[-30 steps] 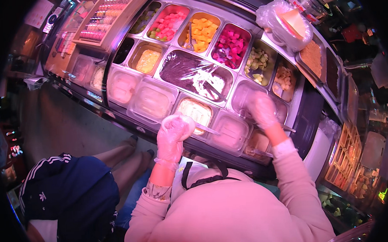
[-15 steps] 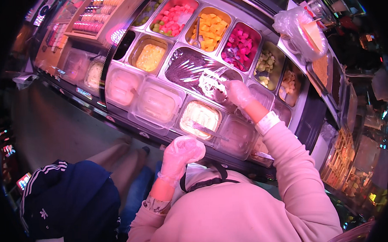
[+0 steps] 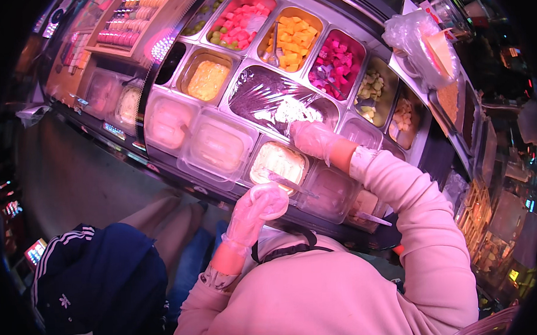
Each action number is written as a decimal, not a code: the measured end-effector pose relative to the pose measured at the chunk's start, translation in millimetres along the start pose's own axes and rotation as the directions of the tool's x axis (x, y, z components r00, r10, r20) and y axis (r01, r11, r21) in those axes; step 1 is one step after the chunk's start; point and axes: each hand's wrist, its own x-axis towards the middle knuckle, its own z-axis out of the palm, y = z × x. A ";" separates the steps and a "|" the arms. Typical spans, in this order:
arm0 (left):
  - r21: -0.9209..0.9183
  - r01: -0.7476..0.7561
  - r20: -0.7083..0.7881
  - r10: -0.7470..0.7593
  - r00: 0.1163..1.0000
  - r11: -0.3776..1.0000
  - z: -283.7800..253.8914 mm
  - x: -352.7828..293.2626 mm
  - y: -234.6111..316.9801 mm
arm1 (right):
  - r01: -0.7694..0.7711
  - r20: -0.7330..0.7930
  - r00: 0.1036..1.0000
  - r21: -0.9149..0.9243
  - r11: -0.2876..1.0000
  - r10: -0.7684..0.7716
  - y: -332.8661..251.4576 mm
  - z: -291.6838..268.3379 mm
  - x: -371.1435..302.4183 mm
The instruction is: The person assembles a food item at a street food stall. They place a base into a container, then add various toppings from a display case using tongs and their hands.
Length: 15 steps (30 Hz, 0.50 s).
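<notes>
My left hand, in a clear glove, is closed around a small round white piece, low in front of the counter. I cannot make out what kind of thing it is. My gloved right hand reaches to the near edge of a steel pan of dark crumbs covered by shiny plastic film. Its fingertips are hidden behind the hand. Between the hands sits a tub of white cream with a flat spreader lying across it.
Beyond stand pans of watermelon, mango, dragon fruit and yellow mash. Lidded tubs line the near row. A person in dark blue clothes is at my left. A plastic bag lies at far right.
My right hand has moved left and nearer along the film-covered pan. A pale utensil handle on the near-right tub now shows. My left hand has shifted slightly, still holding the white piece.
</notes>
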 end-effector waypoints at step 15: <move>-0.114 -0.058 -0.002 0.058 0.998 0.992 16.8 52.5 -9.1 | -0.093 -0.001 0.995 -0.308 0.947 0.098 43.6 -133.4 -74.6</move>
